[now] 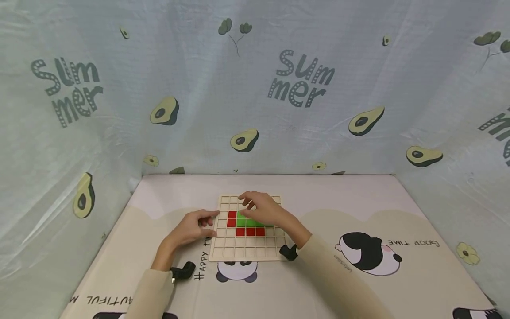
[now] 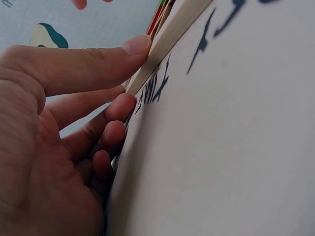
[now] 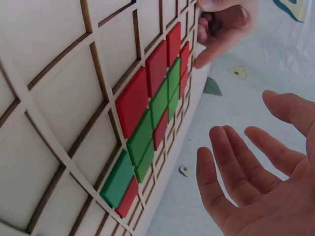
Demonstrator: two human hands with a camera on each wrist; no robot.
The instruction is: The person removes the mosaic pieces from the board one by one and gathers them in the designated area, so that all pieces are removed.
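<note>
Grid board (image 1: 228,252): lying flat on the desk (image 1: 398,297)
Red tiles (image 1: 250,231): sitting in cells mid-board, bordering the green ones
Green tiles (image 1: 241,222): filling cells too, partly hiding under an arm
Bare cells: lots surrounding those, so I'm guessing partway; can't tell if they're staying bare
Left grip (image 1: 193,228): touching the board's edge, not clasping
Right grip (image 1: 263,208): hovering over the tiles, fingers relaxing, holding nothing visible

Right grip (image 1: 264,210) hovers, left grip (image 1: 188,228) splays its thumb (image 2: 88,70).
</note>
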